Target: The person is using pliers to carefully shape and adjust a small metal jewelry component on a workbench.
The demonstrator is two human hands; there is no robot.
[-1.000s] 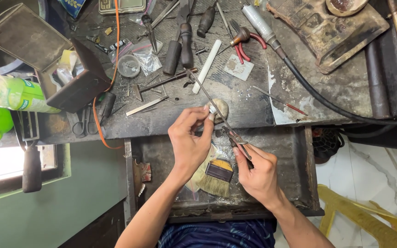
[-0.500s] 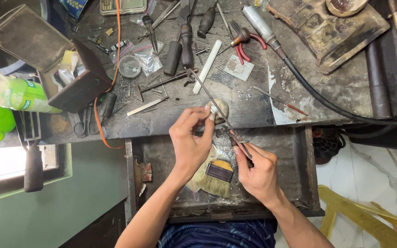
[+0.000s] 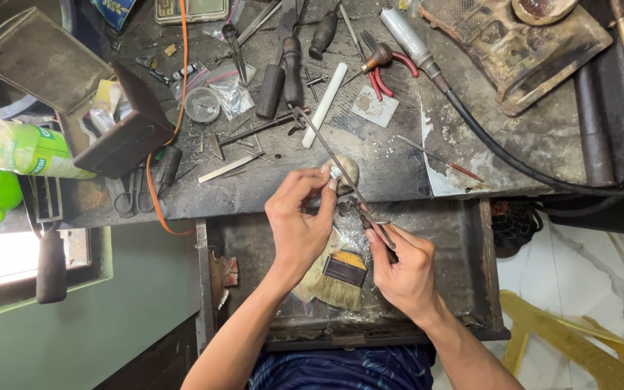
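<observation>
While the head view looks down on a cluttered workbench point(image 3: 399, 166), the left hand point(image 3: 299, 224) pinches a small silvery ring point(image 3: 336, 172) between thumb and fingertips, pressed against a rounded peg point(image 3: 348, 170) at the bench edge. At four o'clock from it, the right hand point(image 3: 402, 271) has its fingers closed round a thin saw frame point(image 3: 326, 148), slanting toward eleven o'clock. A brush point(image 3: 341, 278) lies in the open drawer point(image 3: 464, 289) below.

Small ring point(image 3: 336, 172) — fingertips, saw frame point(image 3: 341, 170)
</observation>
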